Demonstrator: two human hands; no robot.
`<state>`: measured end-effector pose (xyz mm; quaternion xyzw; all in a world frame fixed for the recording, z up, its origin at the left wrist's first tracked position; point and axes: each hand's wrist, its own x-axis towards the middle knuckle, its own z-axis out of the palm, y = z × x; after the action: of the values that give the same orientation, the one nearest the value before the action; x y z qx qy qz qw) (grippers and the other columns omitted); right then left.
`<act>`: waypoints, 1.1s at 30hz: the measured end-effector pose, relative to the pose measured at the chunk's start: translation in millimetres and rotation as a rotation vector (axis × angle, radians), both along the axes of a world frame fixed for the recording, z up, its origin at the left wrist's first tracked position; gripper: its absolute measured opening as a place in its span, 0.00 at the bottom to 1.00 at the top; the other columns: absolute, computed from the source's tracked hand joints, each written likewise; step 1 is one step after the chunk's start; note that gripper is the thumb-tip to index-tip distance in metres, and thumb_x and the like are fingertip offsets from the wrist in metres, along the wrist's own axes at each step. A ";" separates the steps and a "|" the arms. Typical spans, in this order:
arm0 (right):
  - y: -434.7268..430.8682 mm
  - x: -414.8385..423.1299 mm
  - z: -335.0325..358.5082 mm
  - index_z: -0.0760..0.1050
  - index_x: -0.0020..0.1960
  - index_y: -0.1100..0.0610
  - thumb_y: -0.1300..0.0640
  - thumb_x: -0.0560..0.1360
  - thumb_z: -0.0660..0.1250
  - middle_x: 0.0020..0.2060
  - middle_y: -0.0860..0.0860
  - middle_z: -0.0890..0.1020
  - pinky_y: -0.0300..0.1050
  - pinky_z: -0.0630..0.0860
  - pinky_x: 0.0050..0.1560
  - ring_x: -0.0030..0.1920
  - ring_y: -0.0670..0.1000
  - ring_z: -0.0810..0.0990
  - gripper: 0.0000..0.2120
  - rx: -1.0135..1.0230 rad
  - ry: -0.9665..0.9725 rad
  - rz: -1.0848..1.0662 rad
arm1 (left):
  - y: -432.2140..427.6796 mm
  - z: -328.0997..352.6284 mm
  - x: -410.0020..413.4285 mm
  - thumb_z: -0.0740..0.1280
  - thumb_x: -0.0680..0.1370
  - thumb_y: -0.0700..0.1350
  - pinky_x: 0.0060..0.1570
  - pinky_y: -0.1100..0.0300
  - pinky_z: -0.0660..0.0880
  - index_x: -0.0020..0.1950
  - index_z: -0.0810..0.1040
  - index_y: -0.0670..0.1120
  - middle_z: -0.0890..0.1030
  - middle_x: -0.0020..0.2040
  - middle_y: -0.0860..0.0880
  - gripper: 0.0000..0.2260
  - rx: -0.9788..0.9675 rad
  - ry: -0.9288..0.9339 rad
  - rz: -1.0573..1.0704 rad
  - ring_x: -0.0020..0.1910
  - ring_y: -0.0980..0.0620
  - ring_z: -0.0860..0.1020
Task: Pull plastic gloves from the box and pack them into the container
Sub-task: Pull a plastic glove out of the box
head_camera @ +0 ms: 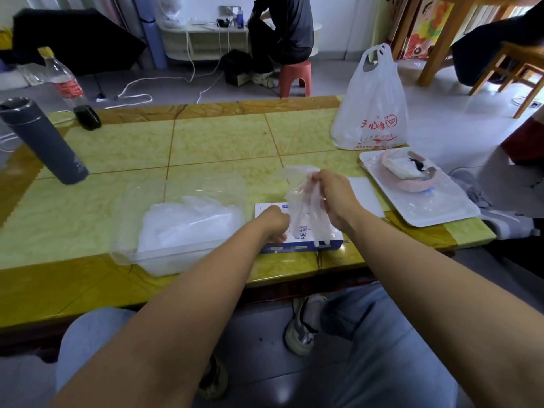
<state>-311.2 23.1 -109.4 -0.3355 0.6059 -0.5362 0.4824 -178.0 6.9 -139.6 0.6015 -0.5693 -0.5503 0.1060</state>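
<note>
**Step in hand: drawing one plastic glove [303,201] from the box [300,247].**

Our right hand [332,198] pinches the glove's upper end between thumb and fingertips and holds it raised above the box. The glove hangs down, with its lower end at the box. Our left hand [273,223] rests on the left part of the box with curled fingers. We cannot tell whether it grips the box or only bears down on it.

The box lies near the near edge of the table [223,142], just right of the clear container [126,254]. The container holds a heap of packed gloves [188,222].

Recommended procedure, in our judgement:

1. We bear down on the box with the left hand so that it does not lift with the glove.
2. We pull straight up and slowly. The thin film probably clings and may drag a second glove out.
3. Once the glove clears the opening, we carry it left and lay it flat on the heap, pressing the air out.
</note>
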 end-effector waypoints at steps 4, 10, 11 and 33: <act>0.4 13.4 -2.8 0.75 0.38 0.56 0.60 0.79 0.62 0.31 0.50 0.75 0.41 0.69 0.35 0.32 0.48 0.73 0.11 0.021 0.001 -0.012 | 4.2 28.6 -3.6 0.50 0.82 0.50 0.33 0.60 0.75 0.48 0.74 0.43 0.77 0.39 0.43 0.16 0.173 0.571 0.413 0.32 0.47 0.76; 2.4 45.0 -2.1 0.74 0.38 0.59 0.63 0.78 0.62 0.25 0.50 0.71 0.35 0.65 0.21 0.21 0.45 0.69 0.10 0.029 -0.019 0.058 | -2.9 41.3 39.5 0.68 0.76 0.40 0.32 0.58 0.80 0.53 0.79 0.36 0.82 0.46 0.39 0.09 -0.014 0.491 0.462 0.36 0.46 0.80; 1.6 51.2 -2.6 0.75 0.39 0.60 0.63 0.78 0.61 0.25 0.51 0.71 0.36 0.64 0.21 0.21 0.47 0.69 0.10 0.042 -0.008 0.079 | -4.9 38.0 48.7 0.69 0.74 0.35 0.33 0.57 0.80 0.51 0.80 0.34 0.81 0.45 0.37 0.07 -0.063 0.451 0.475 0.35 0.46 0.79; -40.9 148.1 2.6 0.74 0.52 0.53 0.53 0.78 0.63 0.47 0.50 0.80 0.40 0.73 0.46 0.47 0.50 0.78 0.05 -0.184 0.243 0.122 | -31.6 32.5 216.8 0.60 0.80 0.38 0.33 0.59 0.73 0.47 0.81 0.45 0.77 0.36 0.47 0.10 -0.451 -0.227 0.067 0.29 0.48 0.75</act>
<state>-163.1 -17.8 -106.8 -0.4770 0.5866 -0.5146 0.4044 38.8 -24.7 -107.1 0.6389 -0.6659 -0.3345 0.1912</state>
